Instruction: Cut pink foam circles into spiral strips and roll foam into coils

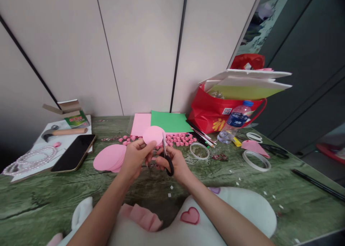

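The scissors (pixel 166 156) blades vanish behind the pink paper circle (pixel 153 134) (bead string (pixel 27 159) leaves the left edge).

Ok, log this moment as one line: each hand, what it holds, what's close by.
left hand: holds pink paper circle | right hand: holds scissors, blades at circle edge | nearby: pink circle stack, tape ring

Out on the left of the green bench (pixel 40 199), a phone (pixel 74 153) lies face up beside a hammer (pixel 63 132) and a string of beads (pixel 29 159). Pink discs (pixel 109 158) sit stacked just right of the phone. Green paper (pixel 169 122) lies at the back. A red bag (pixel 212 111) stands by the wall, a bottle (pixel 235 123) leaning against it. Two tape rings (pixel 256 160) lie to the right.
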Tool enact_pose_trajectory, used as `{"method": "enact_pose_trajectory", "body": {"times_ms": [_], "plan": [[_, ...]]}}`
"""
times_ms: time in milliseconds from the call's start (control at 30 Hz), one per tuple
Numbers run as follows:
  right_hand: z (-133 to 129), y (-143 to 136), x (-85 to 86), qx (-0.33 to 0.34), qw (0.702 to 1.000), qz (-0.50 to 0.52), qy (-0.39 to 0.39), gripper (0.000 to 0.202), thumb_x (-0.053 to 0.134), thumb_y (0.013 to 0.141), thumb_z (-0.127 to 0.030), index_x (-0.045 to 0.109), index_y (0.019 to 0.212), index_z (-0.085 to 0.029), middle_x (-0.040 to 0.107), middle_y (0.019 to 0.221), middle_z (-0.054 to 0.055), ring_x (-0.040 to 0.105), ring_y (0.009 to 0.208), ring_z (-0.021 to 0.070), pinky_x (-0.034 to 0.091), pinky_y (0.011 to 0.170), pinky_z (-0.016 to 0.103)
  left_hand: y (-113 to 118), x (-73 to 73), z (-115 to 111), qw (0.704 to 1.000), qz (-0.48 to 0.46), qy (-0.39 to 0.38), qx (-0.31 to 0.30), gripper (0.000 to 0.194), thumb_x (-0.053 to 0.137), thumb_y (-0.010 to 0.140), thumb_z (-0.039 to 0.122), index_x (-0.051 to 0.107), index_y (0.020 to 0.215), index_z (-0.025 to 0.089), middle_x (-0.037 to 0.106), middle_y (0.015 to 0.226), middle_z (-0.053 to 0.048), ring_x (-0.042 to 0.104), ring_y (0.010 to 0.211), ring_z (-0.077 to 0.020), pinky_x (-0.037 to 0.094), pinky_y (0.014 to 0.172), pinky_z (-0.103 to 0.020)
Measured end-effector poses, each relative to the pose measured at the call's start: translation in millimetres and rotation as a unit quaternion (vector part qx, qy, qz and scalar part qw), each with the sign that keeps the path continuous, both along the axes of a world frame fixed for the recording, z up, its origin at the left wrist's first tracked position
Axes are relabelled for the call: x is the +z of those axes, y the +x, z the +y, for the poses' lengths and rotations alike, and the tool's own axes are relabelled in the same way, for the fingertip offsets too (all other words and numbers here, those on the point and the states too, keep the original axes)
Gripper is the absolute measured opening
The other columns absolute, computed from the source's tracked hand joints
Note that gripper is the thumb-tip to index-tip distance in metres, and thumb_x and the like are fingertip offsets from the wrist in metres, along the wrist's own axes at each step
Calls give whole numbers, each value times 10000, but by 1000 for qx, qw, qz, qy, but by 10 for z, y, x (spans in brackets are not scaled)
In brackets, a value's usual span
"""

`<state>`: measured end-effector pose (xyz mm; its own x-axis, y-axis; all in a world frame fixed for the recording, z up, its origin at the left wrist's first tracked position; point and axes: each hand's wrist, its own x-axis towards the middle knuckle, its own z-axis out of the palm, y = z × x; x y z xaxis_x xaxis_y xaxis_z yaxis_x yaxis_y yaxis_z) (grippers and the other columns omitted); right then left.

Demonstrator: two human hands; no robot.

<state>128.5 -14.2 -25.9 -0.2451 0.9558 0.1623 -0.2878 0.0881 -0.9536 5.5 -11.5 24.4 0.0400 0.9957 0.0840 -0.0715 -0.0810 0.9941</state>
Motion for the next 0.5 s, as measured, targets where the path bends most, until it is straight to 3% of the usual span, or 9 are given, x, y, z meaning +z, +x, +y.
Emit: {"method": "enact_pose_trajectory", "body": {"times_ms": [300, 500], "plan": [[-18, -18, 26, -10, 1000, -3, -13, 296, 701, 565, -335, 518, 705, -149, 443, 406, -94, 387, 341, 40, 435, 406, 209, -8, 19, -3, 999, -43, 18, -1, 244, 611, 659, 282, 470, 520, 140, 466, 386, 52, 378, 334, -42, 277, 327, -159], [-27, -23, 26, 11, 1000, -6, 10, 293, 679, 598, -345, 502, 731, -154, 515, 466, -64, 437, 353, 51, 402, 386, 188, 21, -23, -20, 999, -15, 14, -28, 214, 598, 672, 314, 548, 598, 119, 550, 474, 18, 418, 324, -56, 295, 298, -172]]}}
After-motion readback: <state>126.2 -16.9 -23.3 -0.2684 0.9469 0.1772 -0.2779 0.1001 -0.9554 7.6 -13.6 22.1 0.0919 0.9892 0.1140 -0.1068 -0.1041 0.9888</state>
